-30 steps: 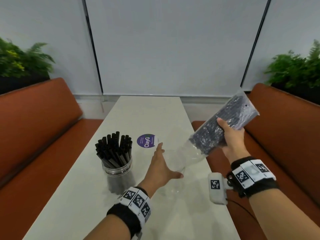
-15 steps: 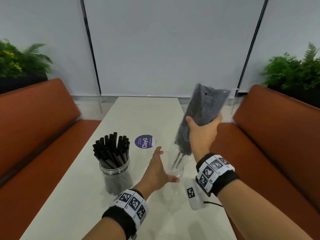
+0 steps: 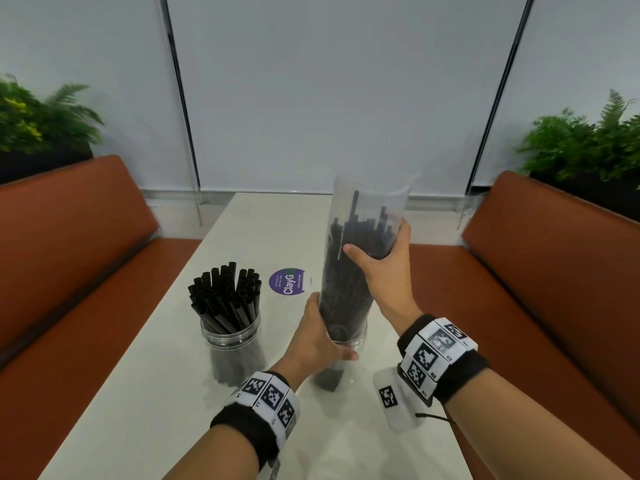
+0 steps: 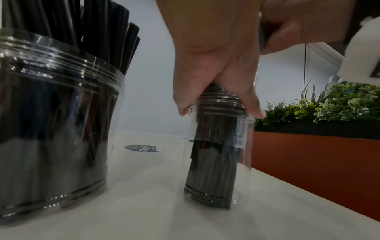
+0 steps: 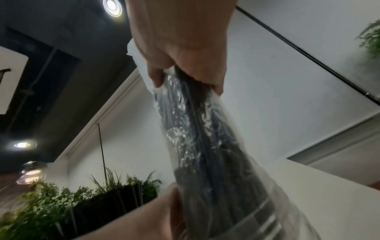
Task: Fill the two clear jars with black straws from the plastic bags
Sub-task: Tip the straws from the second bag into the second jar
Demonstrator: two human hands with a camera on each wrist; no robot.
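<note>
Two clear jars stand on the white table (image 3: 156,393). The left jar (image 3: 230,336) (image 4: 51,113) is packed with upright black straws. My left hand (image 3: 322,337) (image 4: 221,112) grips the rim of the right jar (image 3: 343,362) (image 4: 218,154), which has black straws standing inside. My right hand (image 3: 375,244) (image 5: 187,84) grips a clear plastic bag (image 3: 349,271) (image 5: 205,146) of black straws. The bag is held upright, mouth down, in the right jar. Its top part is empty plastic.
A round purple ClayG sticker (image 3: 287,284) lies on the table behind the jars. Orange benches run along the left (image 3: 69,254) and right (image 3: 536,271) sides. Green plants sit behind both benches. A white wall closes the far end.
My right hand swung the bag from a tilt at the right to upright over the right jar. Straws slid down into the jar. My left hand closed on its rim.
</note>
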